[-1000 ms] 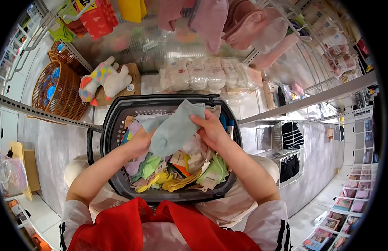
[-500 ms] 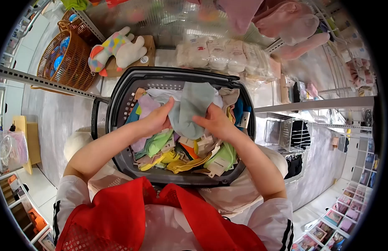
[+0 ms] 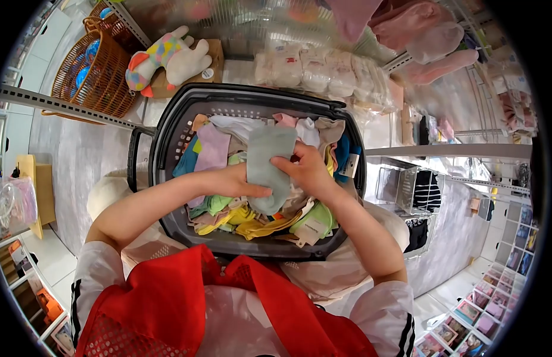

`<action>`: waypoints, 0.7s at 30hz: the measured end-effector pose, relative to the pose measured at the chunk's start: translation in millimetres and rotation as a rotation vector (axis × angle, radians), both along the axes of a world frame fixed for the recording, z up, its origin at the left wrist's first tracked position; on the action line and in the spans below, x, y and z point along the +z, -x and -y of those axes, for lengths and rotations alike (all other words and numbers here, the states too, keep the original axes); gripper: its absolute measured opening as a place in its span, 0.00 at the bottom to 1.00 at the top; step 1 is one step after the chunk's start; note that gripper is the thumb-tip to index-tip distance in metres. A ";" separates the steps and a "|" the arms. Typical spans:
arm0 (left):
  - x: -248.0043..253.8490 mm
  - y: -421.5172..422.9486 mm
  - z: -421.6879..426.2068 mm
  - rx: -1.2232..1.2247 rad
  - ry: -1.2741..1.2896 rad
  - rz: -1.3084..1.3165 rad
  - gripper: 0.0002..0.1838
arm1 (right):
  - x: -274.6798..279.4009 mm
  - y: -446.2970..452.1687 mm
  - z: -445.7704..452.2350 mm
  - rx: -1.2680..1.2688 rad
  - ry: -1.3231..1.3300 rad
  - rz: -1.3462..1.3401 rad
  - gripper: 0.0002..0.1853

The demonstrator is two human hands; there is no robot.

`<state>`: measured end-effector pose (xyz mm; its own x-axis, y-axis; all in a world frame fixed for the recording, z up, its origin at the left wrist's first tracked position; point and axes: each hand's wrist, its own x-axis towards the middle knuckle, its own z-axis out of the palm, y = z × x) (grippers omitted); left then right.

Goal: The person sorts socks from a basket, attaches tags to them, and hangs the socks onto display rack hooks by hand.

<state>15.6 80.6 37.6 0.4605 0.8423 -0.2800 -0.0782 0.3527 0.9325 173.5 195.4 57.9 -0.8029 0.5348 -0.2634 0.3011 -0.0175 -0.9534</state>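
A grey-green sock [image 3: 269, 149] is held up over the dark grey basket [image 3: 169, 152]. My left hand [image 3: 240, 182] grips it low on the left side, thumb across the front. On the right edge, my right hand [image 3: 307, 170] pinches it with the thumb in front; the fingers behind are hidden. Beneath lie many socks in mixed colours, among them a lilac one [image 3: 213, 146], a yellow one [image 3: 270, 228] and a light green one [image 3: 316, 219] with a paper label [image 3: 311, 231].
Wicker basket [image 3: 79, 71] with blue balls stands at the far left. Near it, a patchwork plush toy [image 3: 174, 59] lies on a cardboard box. Plastic-wrapped white packs [image 3: 311, 71] line the back. A metal shelf bar [image 3: 442, 150] runs close on the right, above wire bins [image 3: 416, 193].
The grey-green sock now hangs straighter and flatter. My left hand has moved down along it, toward its lower part, while my right hand stays near its right edge.
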 end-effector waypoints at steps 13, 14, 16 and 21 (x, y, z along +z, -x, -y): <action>-4.8 5.2 0.8 0.072 0.049 -0.155 0.20 | -21.7 1.2 0.5 -0.229 0.768 -0.057 0.21; -1.2 4.5 -0.8 0.052 0.095 -0.146 0.20 | -21.4 1.5 -1.8 -0.267 0.721 -0.100 0.20; 0.3 2.0 -2.9 0.098 0.149 -0.140 0.20 | -16.7 3.2 -10.7 -0.341 0.624 -0.185 0.18; 6.3 1.9 -6.7 0.334 0.201 -0.306 0.21 | -15.5 1.9 -19.7 -0.360 0.370 -0.316 0.15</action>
